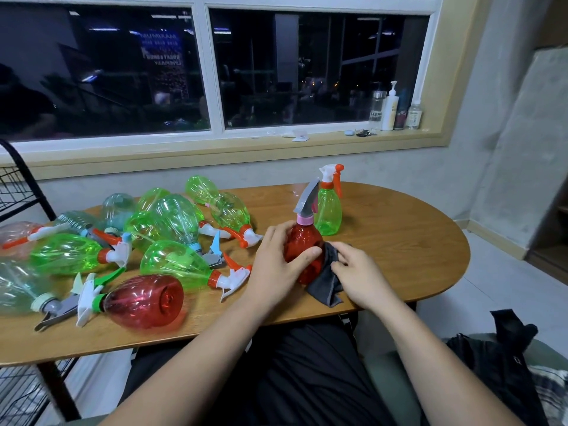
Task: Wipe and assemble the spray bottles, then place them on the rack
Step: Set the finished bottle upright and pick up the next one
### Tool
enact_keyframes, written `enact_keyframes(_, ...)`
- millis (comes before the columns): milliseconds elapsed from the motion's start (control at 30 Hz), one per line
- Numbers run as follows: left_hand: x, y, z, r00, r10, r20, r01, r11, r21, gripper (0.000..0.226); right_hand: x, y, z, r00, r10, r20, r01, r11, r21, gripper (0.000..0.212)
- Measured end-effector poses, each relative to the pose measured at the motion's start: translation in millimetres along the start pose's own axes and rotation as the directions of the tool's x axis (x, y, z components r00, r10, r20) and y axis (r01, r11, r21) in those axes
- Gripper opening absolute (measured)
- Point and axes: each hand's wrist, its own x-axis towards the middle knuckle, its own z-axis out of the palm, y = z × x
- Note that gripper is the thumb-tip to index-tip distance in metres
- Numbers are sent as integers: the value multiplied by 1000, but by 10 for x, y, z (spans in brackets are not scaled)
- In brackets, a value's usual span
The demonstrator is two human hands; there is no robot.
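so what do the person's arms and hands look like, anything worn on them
The left arm and right arm are bare along all that shows, with no sleeve in view. The left hand and right hand have no gloves, and no watch, ring or bracelet shows on either.

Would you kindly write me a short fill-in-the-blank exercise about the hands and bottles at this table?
The left hand grips a ____ spray bottle with a pink collar.
The right hand pinches a dark ____ cloth against it.
Behind them, one ____ bottle with an orange trigger stands upright.
Many more bottles lie on their sides on the ____ table.
Missing words: red, grey, green, wooden.
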Motion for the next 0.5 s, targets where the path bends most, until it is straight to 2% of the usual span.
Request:
enact_keyframes(133,1,-26,-2,1000,7,4,-7,1000,-16,66,58,-207,-5,996,-4,-90,23,978,205,57)
enact_keyframes(300,10,-45,9,999,37,10,-37,999,14,68,129,-412,24,986,-80,-147,112,968,224,51)
enact_keyframes(400,2,-30,-6,999,35,8,-35,999,19,68,88,-445,34,988,-71,-140,119,923,366,52)
enact_keyframes(500,2,-20,-12,999,34,16,-34,999,17,67,-5,-390,100,989,-74,-124,119,905,408,56)
